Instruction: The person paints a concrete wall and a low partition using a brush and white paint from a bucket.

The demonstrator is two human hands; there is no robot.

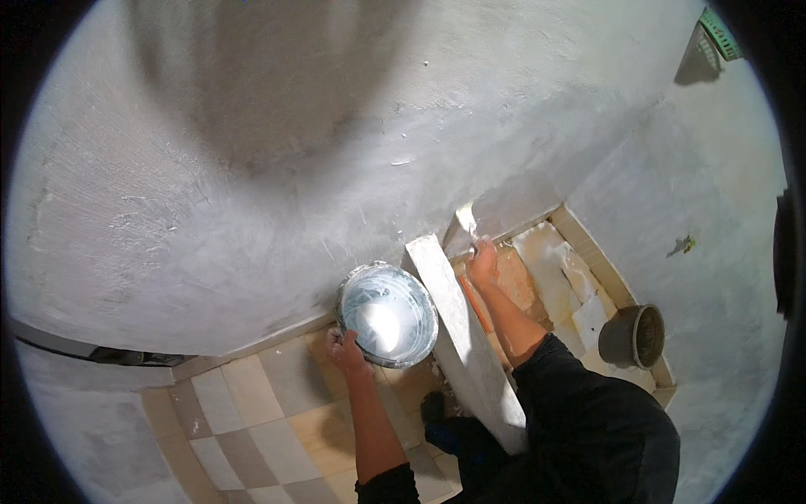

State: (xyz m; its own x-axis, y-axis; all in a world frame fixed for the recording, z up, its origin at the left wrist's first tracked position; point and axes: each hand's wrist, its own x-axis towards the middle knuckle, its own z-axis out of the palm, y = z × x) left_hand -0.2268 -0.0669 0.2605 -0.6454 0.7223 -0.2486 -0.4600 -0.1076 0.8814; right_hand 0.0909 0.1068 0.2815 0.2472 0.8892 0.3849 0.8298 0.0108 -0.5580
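Note:
My left hand point(347, 351) grips the near-left rim of a round bucket point(345, 296). White, glossy liquid point(382, 307) fills part of the bucket, with a bright glare on it. My right hand point(482, 262) reaches forward past a low white partition point(453, 319), closed around a small white-coated hand tool point(467, 220). The tool's tip is at the lower part of the grey wall point(294, 227). Whether it is a brush or a putty knife I cannot tell. The bucket is held just left of the partition's far end.
Right of the partition, a dark bucket point(617, 339) lies tilted in the corner, near white-stained floor tiles point(550, 260). Checkered tiles point(277, 420) cover the left floor. A green plastic basket point(720, 35) hangs high on the right wall. A dark ledge point(75, 346) edges the left.

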